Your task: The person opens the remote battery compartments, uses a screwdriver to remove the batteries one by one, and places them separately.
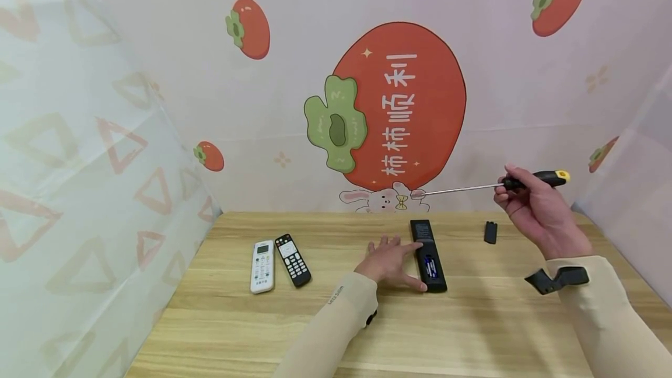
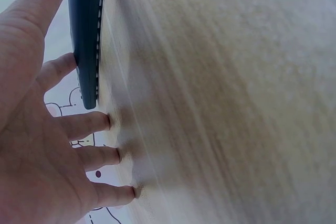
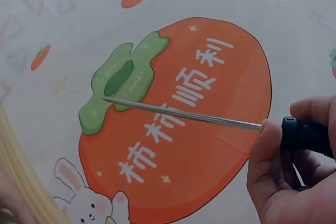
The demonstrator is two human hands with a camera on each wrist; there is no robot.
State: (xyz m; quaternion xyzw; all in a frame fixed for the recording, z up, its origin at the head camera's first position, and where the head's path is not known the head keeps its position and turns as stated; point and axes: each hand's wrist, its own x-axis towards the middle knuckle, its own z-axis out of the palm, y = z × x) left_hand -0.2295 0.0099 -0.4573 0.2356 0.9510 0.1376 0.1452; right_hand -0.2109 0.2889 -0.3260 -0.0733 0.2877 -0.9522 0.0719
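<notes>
Wooden table carries everything. Black remote lies back-up at centre, battery bay open, cells showing. Left hand rests flat beside it, fingers straight, thumb and forefinger against its edge, apparently steadying it. Right hand is raised, curled round a screwdriver, shaft level, pointing left. Removed cover sits apart. 2 spare remotes lie left.

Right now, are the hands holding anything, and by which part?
The right hand grips a screwdriver by its black handle. The left hand lies flat on the table, fingers touching the black remote.
</notes>
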